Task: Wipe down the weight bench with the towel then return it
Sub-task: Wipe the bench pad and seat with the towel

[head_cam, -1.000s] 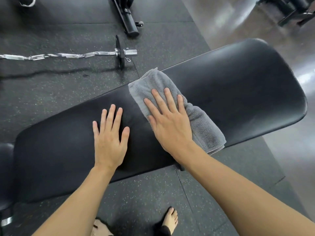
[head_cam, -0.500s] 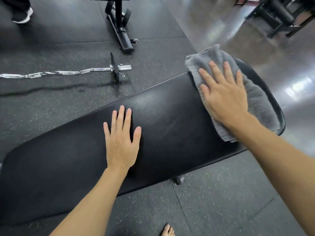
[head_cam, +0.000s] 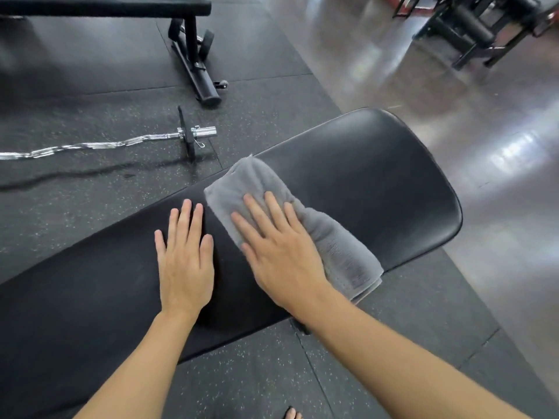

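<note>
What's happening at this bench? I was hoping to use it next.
A person is wiping the black bench pad with a folded grey towel. The right hand presses flat on the towel near the middle of the pad, while the left hand rests flat on the bare pad beside it. A barbell lies on the floor beyond.

A gym: padded benches (head_cam: 378, 176), curl bar (head_cam: 90, 145), rubber flooring (head_cam: 257, 89)

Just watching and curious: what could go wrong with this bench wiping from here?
The grey towel overhangs the near edge of the weight bench, so a stroke by the right hand might drag it off. The curl bar lies on the floor just beyond the bench, a possible trip hazard, especially for the bare foot.
</note>
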### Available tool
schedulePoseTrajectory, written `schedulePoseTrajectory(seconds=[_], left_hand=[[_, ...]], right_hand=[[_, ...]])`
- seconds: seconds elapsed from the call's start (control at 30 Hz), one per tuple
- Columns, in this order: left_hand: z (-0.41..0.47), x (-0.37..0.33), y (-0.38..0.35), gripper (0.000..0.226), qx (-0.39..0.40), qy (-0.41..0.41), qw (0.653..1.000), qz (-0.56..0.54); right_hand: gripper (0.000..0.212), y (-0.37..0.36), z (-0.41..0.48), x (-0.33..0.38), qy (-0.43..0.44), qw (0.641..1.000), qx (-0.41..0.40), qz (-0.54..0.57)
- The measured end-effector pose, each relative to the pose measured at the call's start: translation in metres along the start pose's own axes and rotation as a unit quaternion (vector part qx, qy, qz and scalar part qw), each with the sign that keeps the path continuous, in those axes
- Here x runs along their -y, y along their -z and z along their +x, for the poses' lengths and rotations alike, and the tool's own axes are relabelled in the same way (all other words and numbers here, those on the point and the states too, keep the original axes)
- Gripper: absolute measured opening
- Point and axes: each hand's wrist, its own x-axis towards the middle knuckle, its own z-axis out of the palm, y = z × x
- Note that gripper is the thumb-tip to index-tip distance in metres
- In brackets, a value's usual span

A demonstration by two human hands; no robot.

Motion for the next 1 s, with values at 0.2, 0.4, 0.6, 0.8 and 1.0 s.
schedulePoseTrajectory(seconds=[0.2,0.4,0.6,0.8,1.0], left_hand=[[0.000,-0.009,-0.001,0.065,-0.002,0.026,1.000,-0.004],[-0.001,-0.019,-0.002,0.064,-0.003,0.048,0.999,-0.013],[-0.001,-0.018,-0.003,0.062,-0.023,0.043,0.999,-0.011],[-0.004,-0.003,-0.001,0.060,-0.012,0.017,0.998,-0.051],[-0.040,0.071,0.017,0.057,0.022,-0.015,0.999,-0.036]], right_hand=[[0.053,0.013,-0.031,-0.053,-0.088,0.995,-0.043,0.003],[0.056,0.050,-0.037,-0.157,-0.187,0.980,-0.051,-0.052],[0.057,0.048,-0.029,-0.146,-0.153,0.985,-0.036,-0.075],[0.057,0.027,-0.014,-0.075,-0.087,0.993,-0.016,-0.076],[0.057,0.002,-0.005,0.021,-0.047,0.997,0.023,-0.062]])
